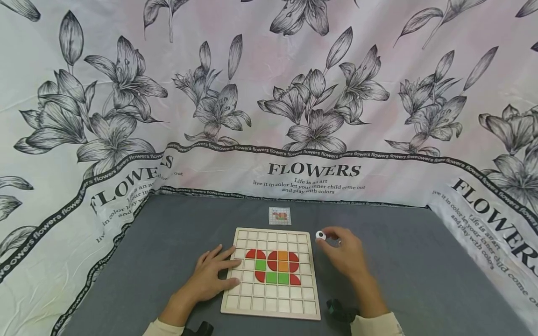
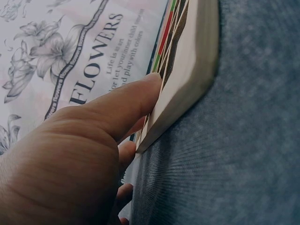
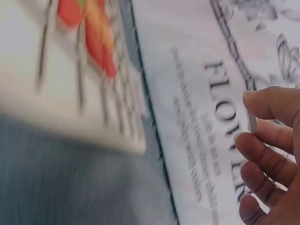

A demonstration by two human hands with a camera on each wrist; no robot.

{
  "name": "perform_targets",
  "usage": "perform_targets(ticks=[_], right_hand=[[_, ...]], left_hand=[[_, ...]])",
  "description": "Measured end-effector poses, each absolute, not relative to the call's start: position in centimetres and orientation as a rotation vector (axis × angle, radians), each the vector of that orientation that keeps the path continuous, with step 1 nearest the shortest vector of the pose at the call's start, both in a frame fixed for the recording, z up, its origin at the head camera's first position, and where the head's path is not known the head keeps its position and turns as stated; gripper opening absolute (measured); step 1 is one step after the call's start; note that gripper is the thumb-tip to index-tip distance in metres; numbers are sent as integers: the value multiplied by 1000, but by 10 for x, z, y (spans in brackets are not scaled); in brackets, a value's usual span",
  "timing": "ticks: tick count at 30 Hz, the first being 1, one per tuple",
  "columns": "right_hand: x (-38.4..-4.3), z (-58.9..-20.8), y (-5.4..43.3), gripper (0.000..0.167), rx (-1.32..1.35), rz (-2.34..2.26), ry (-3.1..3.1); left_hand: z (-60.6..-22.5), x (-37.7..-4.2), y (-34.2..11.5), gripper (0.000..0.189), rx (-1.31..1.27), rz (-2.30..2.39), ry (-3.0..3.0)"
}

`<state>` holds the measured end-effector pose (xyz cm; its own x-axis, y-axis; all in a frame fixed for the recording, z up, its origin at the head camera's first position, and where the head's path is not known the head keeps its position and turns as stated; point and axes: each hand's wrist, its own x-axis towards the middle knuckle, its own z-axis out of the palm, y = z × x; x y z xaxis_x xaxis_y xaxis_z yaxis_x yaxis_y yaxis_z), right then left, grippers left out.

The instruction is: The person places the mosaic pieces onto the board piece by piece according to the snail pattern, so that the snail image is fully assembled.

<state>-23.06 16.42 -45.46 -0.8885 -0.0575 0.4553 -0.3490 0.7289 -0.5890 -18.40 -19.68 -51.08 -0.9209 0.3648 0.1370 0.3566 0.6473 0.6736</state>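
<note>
A pale wooden grid board (image 1: 271,315) lies on the grey cloth, with red, green and orange tiles set in several middle squares. My left hand (image 1: 212,274) rests at its left edge, fingers spread and touching the rim. In the left wrist view the thumb (image 2: 126,105) lies against the board's side (image 2: 192,70). Beyond the board's upper right corner, my right hand (image 1: 346,252) pinches a small white tile (image 1: 321,235) with a black dot, like an eye. The right wrist view shows that tile edge-on between the thumb and fingers, off the board.
A small picture card (image 1: 279,216) with a coloured figure on a grid lies behind the board. Grey cloth (image 1: 403,261) covers the table. A flower-printed curtain (image 1: 315,170) hangs around the back and sides. Dark wrist gear (image 1: 336,309) shows near the right forearm.
</note>
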Motion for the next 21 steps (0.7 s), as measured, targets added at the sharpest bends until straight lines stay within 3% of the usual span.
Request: perform_targets(ticks=[10, 21], right_hand=[[-234, -440, 113, 25, 399, 1137, -2450], [-243, -448, 64, 24, 418, 1293, -2518]], left_hand=[[-511, -184, -197, 49, 622, 1158, 2837], [-510, -185, -196, 48, 619, 1134, 2854]])
